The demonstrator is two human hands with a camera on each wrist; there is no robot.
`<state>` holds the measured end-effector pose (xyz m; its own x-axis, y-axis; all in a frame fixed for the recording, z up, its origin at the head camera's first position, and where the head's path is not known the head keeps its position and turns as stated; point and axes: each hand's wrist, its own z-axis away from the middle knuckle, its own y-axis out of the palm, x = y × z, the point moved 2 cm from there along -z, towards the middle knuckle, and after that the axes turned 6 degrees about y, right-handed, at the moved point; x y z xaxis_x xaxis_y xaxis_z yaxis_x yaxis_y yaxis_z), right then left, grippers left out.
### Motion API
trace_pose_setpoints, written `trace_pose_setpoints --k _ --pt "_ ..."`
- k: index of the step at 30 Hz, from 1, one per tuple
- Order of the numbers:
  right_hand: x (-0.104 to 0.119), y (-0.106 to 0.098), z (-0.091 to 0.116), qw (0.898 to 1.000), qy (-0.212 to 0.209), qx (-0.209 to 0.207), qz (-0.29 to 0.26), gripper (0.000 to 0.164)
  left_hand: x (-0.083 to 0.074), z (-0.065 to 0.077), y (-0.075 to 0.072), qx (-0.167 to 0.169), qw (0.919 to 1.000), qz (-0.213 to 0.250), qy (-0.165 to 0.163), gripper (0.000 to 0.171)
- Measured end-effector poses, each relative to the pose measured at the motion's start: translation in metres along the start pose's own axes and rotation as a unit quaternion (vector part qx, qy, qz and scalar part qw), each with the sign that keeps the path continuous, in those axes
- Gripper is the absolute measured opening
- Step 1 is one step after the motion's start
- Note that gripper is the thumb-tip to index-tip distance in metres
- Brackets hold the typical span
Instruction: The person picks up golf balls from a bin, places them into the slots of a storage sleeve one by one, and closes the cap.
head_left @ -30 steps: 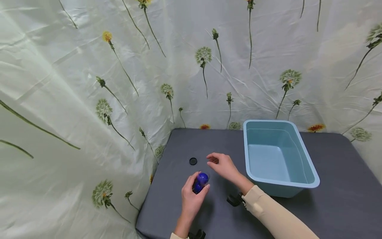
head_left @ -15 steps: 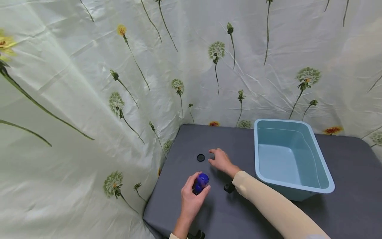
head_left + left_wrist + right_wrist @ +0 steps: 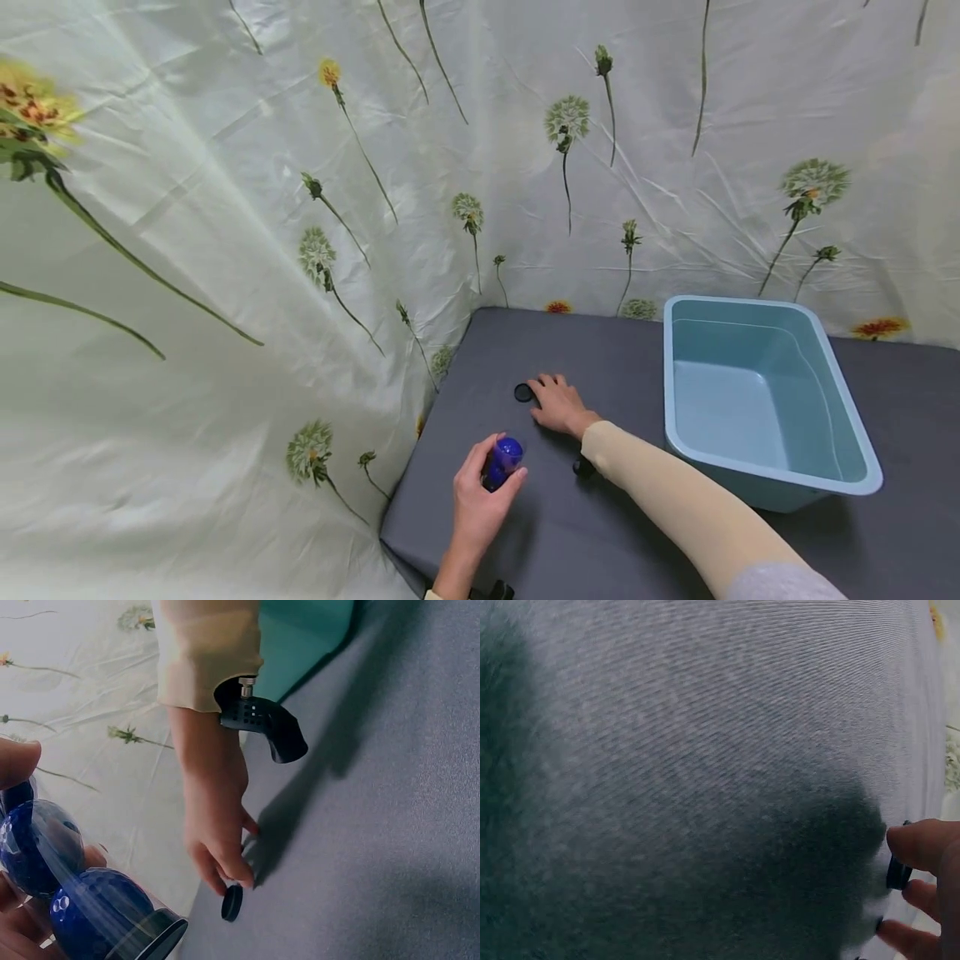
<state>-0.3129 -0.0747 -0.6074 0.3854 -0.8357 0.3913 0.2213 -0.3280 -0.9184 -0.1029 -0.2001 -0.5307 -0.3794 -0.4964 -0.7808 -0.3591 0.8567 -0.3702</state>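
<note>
In the head view my left hand grips a short clear tube holding blue dimpled golf balls. The left wrist view shows two of these golf balls through the clear wall, and a dark cap at one end of the tube. A loose round black lid lies flat on the table. My right hand is over the table just right of that lid, fingers spread. Its fingertips are at the lid's edge; firm contact cannot be told.
A light blue plastic tub stands on the right of the dark grey cloth-covered table. A white curtain with printed dandelions hangs behind the table and along its left side.
My right hand has come closer to the black lid, its fingers now at the lid's edge. The left hand keeps its hold on the tube. The head view has shifted left.
</note>
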Motion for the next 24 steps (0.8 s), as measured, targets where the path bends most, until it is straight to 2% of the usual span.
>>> trace_pose_setpoints --k 2,6,14,24 --pt "-0.001 0.002 0.000 1.000 -0.009 -0.006 0.006 0.055 0.007 0.002 0.001 0.002 0.9999 0.000 0.011 0.055" --pt "0.001 0.003 0.002 1.000 -0.023 -0.016 -0.007 0.048 0.005 0.004 0.003 0.004 1.0000 0.004 0.003 0.053" --pt "0.002 0.004 0.001 0.999 -0.012 -0.019 -0.040 0.053 0.002 0.003 0.007 0.007 0.9998 0.015 -0.010 0.053" --pt "0.009 0.011 0.004 0.999 -0.011 -0.035 -0.021 0.037 0.004 0.002 0.002 -0.009 0.9995 0.023 -0.019 0.056"
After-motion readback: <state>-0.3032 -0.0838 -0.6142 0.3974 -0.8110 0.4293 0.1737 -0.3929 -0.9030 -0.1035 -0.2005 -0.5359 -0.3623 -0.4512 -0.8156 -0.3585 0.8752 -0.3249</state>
